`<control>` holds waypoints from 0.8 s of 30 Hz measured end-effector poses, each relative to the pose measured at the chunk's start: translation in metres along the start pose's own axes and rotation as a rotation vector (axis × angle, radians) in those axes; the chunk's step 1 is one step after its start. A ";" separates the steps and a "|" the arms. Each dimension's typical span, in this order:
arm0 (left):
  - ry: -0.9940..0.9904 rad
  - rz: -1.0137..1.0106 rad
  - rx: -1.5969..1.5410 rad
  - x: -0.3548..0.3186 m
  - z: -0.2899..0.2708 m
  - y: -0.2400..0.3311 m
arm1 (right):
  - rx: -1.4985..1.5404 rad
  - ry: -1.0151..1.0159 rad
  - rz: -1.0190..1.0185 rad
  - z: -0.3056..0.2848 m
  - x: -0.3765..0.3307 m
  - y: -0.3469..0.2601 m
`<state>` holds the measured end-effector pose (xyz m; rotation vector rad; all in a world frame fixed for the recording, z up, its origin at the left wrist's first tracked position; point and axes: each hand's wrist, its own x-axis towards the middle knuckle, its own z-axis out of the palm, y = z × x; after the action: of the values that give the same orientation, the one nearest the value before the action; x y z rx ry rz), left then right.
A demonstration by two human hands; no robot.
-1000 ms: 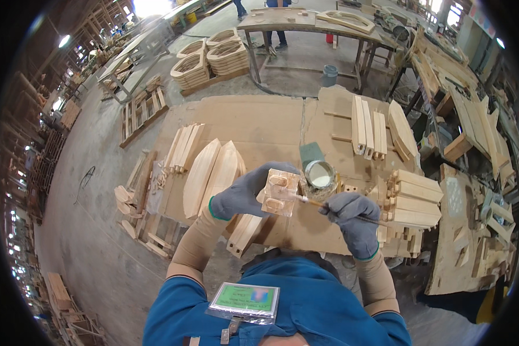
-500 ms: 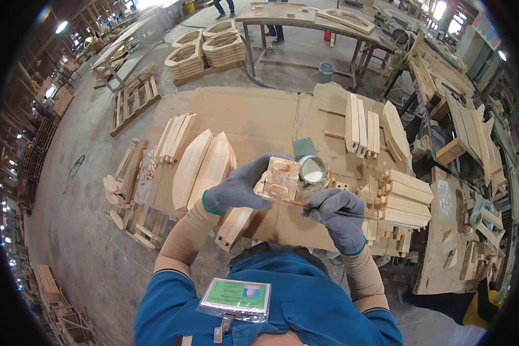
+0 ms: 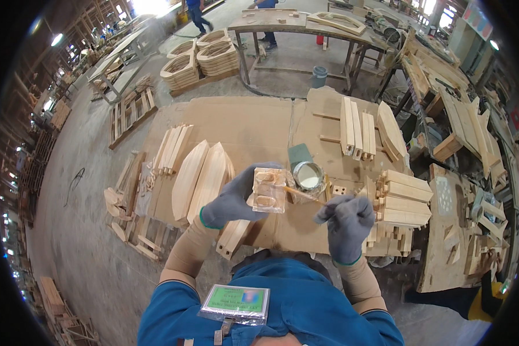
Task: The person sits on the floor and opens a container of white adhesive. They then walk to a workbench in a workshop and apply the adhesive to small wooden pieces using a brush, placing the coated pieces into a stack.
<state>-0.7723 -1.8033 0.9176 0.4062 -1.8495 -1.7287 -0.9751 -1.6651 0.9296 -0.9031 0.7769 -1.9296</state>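
Note:
My gloved left hand (image 3: 230,200) grips a pale wooden block (image 3: 275,193), its face with two oval slots turned up. My gloved right hand (image 3: 349,225) is closed round a thin wooden stick (image 3: 307,196). The stick's tip reaches the block's face near the upper slot; whether it carries bristles is too small to tell. Just beyond the block stands an open can (image 3: 308,175) with white liquid inside and a smeared rim. A green sheet (image 3: 299,153) lies behind the can. A small wooden block with holes (image 3: 340,189) sits to the can's right.
Cardboard (image 3: 242,121) covers the work surface. Pointed boards (image 3: 197,176) and wooden strips (image 3: 175,147) lie left. Stacked wooden pieces (image 3: 406,196) are on the right, with upright-lying bars (image 3: 354,130) farther back. Beyond are octagonal frames (image 3: 216,60), a bench (image 3: 271,23) and people.
The block has moved slightly left and turned its slotted face more upward. My right hand has shifted right and lower, and the stick's tip has moved from the block's lower edge onto its face.

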 end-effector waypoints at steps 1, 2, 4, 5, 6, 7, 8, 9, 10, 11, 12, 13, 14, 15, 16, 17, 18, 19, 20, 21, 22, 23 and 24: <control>0.025 -0.011 -0.002 -0.001 0.003 -0.002 | -0.126 -0.057 -0.092 0.002 -0.007 0.003; 0.047 0.013 0.021 -0.001 0.006 -0.005 | -0.253 -0.113 -0.183 0.005 -0.009 0.006; 0.093 0.056 0.064 -0.001 0.009 -0.011 | -0.343 -0.208 -0.320 0.006 -0.002 0.011; 0.094 0.030 0.033 -0.002 0.010 -0.011 | -0.382 -0.230 -0.303 0.005 0.000 0.012; 0.095 0.004 0.002 -0.003 0.010 -0.010 | -0.421 -0.252 -0.285 0.004 0.002 0.012; 0.103 -0.019 -0.030 -0.004 0.010 -0.010 | -0.449 -0.275 -0.324 0.003 0.005 0.009; 0.111 -0.034 -0.067 -0.005 0.010 -0.010 | -0.417 -0.273 -0.320 0.000 0.006 0.006; 0.120 -0.048 -0.104 -0.005 0.011 -0.011 | -0.386 -0.273 -0.316 -0.004 0.006 0.003; 0.129 -0.059 -0.129 -0.006 0.009 -0.009 | -0.345 -0.275 -0.321 -0.006 0.007 0.001; 0.134 -0.005 -0.019 -0.007 0.007 -0.012 | -0.199 -0.214 -0.279 -0.008 0.001 0.004; 0.138 0.048 0.090 -0.009 0.003 -0.019 | -0.211 -0.173 -0.284 -0.003 -0.002 0.006; 0.157 0.065 0.093 -0.009 0.004 -0.026 | -0.225 -0.122 -0.285 0.002 -0.006 0.010; 0.180 0.082 0.096 -0.009 0.005 -0.030 | -0.241 -0.070 -0.284 0.007 -0.008 0.012; 0.224 0.069 -0.002 -0.008 0.011 -0.037 | -0.327 -0.131 -0.339 0.010 -0.008 0.013; 0.268 0.059 -0.105 -0.005 0.014 -0.037 | -0.418 -0.194 -0.394 0.013 -0.008 0.011; 0.259 0.084 0.029 -0.004 0.013 -0.034 | -0.508 -0.258 -0.448 0.015 -0.008 0.009; 0.249 0.108 0.163 -0.005 0.011 -0.031 | -0.598 -0.321 -0.502 0.017 -0.008 0.008; 0.257 0.103 0.161 -0.005 0.014 -0.027 | -0.572 -0.360 -0.513 0.012 -0.010 0.009; 0.261 0.099 0.161 -0.004 0.015 -0.023 | -0.583 -0.345 -0.511 0.009 -0.009 0.009; 0.278 0.064 0.032 -0.003 0.017 -0.018 | -0.593 -0.331 -0.509 0.007 -0.006 0.007; 0.290 0.027 -0.098 -0.001 0.020 -0.014 | -0.605 -0.311 -0.506 0.006 -0.003 0.005; 0.301 0.020 -0.017 -0.001 0.023 -0.010 | -0.667 -0.241 -0.552 0.009 0.002 0.004; 0.312 0.012 0.064 -0.001 0.025 -0.006 | -0.704 -0.252 -0.582 0.010 0.009 0.001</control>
<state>-0.7869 -1.7836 0.9110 0.6489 -1.6794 -1.5034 -0.9695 -1.6749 0.9368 -1.9334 1.1550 -1.9658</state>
